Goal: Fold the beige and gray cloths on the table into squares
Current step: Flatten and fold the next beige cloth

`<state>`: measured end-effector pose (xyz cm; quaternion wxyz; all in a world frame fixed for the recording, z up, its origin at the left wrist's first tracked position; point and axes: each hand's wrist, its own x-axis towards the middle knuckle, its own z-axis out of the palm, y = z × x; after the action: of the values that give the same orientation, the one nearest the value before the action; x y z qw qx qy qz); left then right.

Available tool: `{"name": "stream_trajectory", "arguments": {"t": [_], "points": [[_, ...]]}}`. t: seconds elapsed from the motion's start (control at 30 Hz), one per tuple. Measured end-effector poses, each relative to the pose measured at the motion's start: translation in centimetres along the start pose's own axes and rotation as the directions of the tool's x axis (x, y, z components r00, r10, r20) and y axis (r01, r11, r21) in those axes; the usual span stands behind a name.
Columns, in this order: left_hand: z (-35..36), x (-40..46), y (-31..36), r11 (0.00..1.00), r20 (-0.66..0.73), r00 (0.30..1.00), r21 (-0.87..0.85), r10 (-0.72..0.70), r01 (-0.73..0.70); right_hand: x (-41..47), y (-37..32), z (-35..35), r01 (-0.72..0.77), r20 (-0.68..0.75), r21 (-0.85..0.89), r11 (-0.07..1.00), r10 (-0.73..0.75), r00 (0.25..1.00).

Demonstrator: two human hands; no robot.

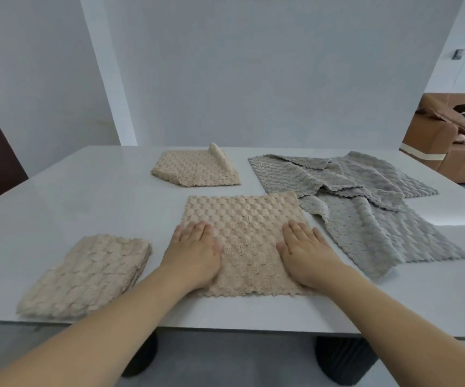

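A beige textured cloth (pixel 246 233) lies flat in front of me on the white table (pixel 86 196). My left hand (pixel 195 252) presses flat on its left part, fingers straight. On the cloth's right part my right hand (pixel 306 252) lies flat in the same way. A folded beige cloth (pixel 91 275) sits at the near left corner. Further back lies another beige cloth (pixel 195 170) with one corner sticking up. Several gray cloths (pixel 365 196) lie spread and overlapping on the right side.
The table's near edge (pixel 225 328) runs just below my forearms, with dark round legs (pixel 343 361) under it. A white wall stands behind the table. A brown sofa (pixel 449 143) with things on it is at the far right.
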<state>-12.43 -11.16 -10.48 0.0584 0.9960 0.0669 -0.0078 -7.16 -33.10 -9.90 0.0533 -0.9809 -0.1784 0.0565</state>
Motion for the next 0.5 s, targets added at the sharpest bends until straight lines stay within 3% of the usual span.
{"name": "stream_trajectory", "arguments": {"t": [0.17, 0.43, 0.5], "points": [[1.1, -1.6, 3.2, 0.992, -0.012, 0.993, -0.050, 0.114, -0.115, -1.8, -2.5, 1.7, 0.135, -0.040, 0.004, 0.991, -0.135, 0.990], [0.2, -1.1, -1.0, 0.999, 0.082, 0.996, -0.003, 0.042, -0.042, -2.0, 1.1, -0.3, 0.002, 0.090, -0.085, 0.996, 0.005, 0.996], [-1.2, 0.8, -0.4, 0.999, 0.050, 0.998, -0.022, 0.039, -0.038, -0.2, 0.5, -1.6, 0.016, 0.026, -0.074, 0.997, -0.014, 1.000]]}}
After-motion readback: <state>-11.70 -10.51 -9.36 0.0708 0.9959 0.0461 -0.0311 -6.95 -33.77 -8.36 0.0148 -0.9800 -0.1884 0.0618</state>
